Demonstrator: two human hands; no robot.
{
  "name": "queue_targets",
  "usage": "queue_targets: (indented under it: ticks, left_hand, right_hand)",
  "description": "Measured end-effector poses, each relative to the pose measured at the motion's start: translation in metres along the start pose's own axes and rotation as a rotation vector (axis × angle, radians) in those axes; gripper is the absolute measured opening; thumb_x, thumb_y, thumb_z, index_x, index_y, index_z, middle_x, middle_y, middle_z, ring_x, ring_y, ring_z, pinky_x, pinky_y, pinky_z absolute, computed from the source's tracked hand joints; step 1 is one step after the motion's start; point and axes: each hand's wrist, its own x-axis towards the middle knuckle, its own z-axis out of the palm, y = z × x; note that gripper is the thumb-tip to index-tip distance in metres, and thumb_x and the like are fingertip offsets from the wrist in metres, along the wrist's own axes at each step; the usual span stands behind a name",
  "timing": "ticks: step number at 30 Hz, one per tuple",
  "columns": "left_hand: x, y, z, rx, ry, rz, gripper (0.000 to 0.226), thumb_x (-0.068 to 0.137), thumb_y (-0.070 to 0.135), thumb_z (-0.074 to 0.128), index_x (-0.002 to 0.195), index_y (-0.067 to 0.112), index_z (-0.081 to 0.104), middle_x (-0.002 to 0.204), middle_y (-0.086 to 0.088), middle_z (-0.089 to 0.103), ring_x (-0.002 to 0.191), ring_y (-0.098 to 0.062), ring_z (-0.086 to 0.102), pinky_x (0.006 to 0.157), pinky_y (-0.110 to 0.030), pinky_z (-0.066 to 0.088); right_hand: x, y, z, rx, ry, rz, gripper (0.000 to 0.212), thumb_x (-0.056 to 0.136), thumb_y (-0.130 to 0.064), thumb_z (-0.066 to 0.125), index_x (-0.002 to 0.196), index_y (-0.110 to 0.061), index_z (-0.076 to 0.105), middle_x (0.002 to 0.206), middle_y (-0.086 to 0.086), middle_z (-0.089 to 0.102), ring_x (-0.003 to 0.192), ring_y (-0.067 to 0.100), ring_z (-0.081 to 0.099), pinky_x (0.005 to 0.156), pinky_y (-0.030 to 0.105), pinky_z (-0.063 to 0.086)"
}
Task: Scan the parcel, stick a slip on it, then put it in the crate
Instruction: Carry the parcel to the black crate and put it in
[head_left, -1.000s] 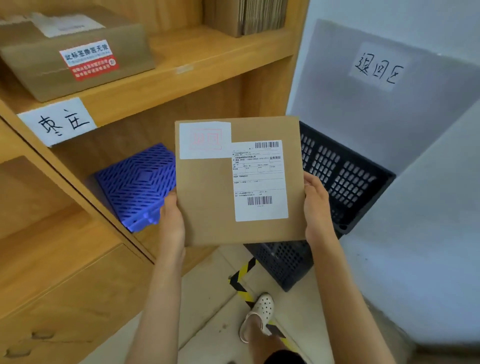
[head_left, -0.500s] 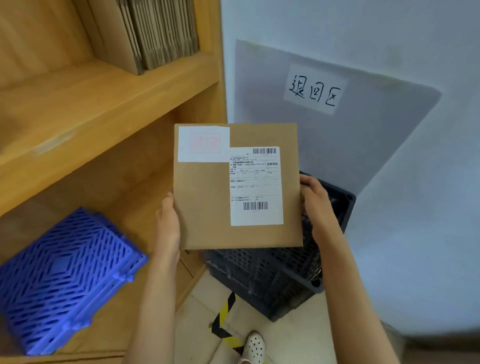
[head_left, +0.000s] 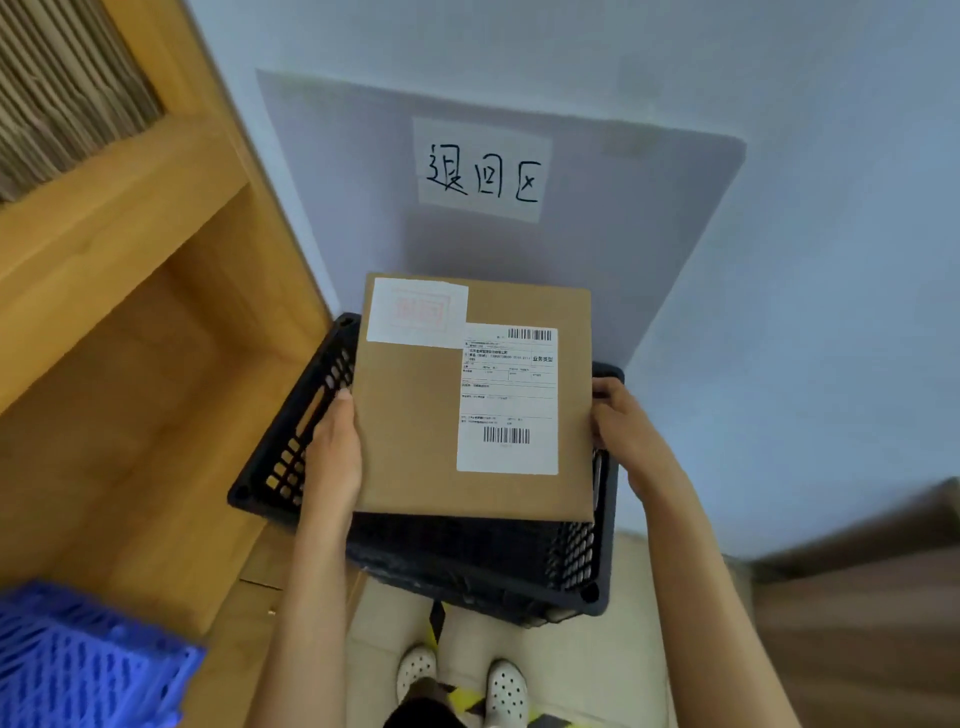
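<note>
Both hands, left (head_left: 332, 457) and right (head_left: 631, 441), are gripping the parcel (head_left: 415, 431) over the crate (head_left: 592, 566); slip (head_left: 418, 312) is on, only dropping in left.

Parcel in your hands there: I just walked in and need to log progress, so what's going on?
A person holds the parcel flat by its two side edges, left hand and right hand, right above the open black crate on the floor. A white slip is already stuck at its top corner beside the shipping label. The parcel is not in the crate yet.
</note>
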Motion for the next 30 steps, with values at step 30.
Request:
queue_targets:
  ticks: [30]
  left_hand:
    - [0.172,-0.078,0.078,0.641,-0.757,-0.201,0.079,0.093,0.071,0.027,0.153,0.019,0.034,0.153,-0.006,0.043,0.138,-0.027,0.042,0.113,-0.047,0.035]
  right_hand:
    - [0.086,0.100,0.079,-0.010,0.078,0.458,0.064,0.103,-0.048,0.037,0.150,-0.006,0.034,0.148,0.014,0.050,0.131,0.031,0.052,0.108,0.044,0.043]
